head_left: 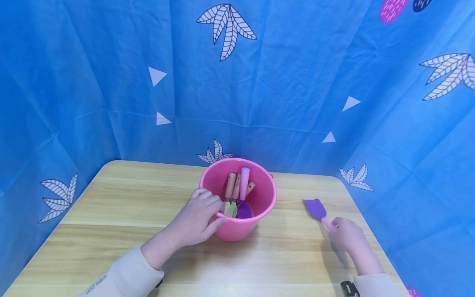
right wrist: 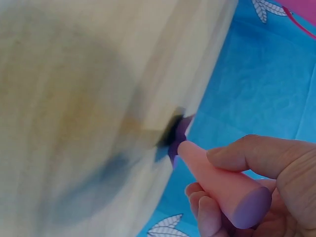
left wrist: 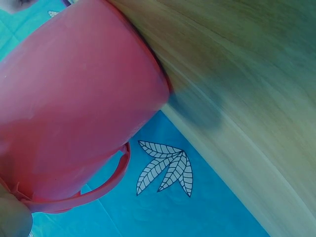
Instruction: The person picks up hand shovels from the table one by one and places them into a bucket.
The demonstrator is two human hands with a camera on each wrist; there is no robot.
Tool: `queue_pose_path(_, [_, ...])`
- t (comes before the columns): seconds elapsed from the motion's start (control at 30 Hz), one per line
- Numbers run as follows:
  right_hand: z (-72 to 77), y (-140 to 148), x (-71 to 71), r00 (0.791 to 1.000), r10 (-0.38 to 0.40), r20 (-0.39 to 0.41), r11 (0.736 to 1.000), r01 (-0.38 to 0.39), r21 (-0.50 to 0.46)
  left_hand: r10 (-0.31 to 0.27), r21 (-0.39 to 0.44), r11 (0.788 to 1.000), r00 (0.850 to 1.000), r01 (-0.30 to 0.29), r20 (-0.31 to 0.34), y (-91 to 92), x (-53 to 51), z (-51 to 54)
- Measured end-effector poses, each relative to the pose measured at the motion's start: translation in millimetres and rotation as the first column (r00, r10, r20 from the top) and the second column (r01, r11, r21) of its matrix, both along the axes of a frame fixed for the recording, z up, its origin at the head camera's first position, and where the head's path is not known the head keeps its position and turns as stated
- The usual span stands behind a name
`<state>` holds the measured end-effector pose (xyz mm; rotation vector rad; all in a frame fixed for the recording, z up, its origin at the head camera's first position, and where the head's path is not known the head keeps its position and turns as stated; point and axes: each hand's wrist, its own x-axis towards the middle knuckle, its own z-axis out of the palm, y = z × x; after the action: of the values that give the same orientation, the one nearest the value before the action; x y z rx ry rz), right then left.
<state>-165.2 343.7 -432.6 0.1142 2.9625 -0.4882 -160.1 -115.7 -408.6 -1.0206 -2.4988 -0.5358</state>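
A pink bucket (head_left: 237,231) stands on the wooden table. My left hand (head_left: 196,218) grips its near-left rim, with fingers over the edge and the thumb outside. Inside lean several tools with wooden handles (head_left: 230,185), a green blade (head_left: 233,209), and a purple-bladed tool (head_left: 244,209) by a pink handle (head_left: 244,183). To the right, my right hand (head_left: 349,237) holds a small purple shovel (head_left: 315,208) by its pink handle (right wrist: 212,182). The blade points away from me, over the table. In the left wrist view the bucket's side (left wrist: 84,89) fills much of the picture.
The bucket's carrying handle (left wrist: 103,190) hangs along its side. Blue cloth (head_left: 222,90) with leaf and triangle prints rises behind the table and on both sides. The light wooden table top (head_left: 148,198) has rounded back corners.
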Motion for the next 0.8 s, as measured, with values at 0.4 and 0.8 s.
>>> queue_pose_path(0.4, [28.3,-12.1,-2.7,0.983,0.090,-0.158,0.996,-0.088,0.022,-0.004,0.007,1.000,1.000,0.004,-0.005,-0.6,0.2,0.9])
queue_pose_path(0.8, [55.1,-22.6,-7.3,0.961,0.146,-0.236,0.989,-0.139,0.044,0.002,0.006,1.000,1.000,-0.002,0.007,-0.7,1.8,1.8])
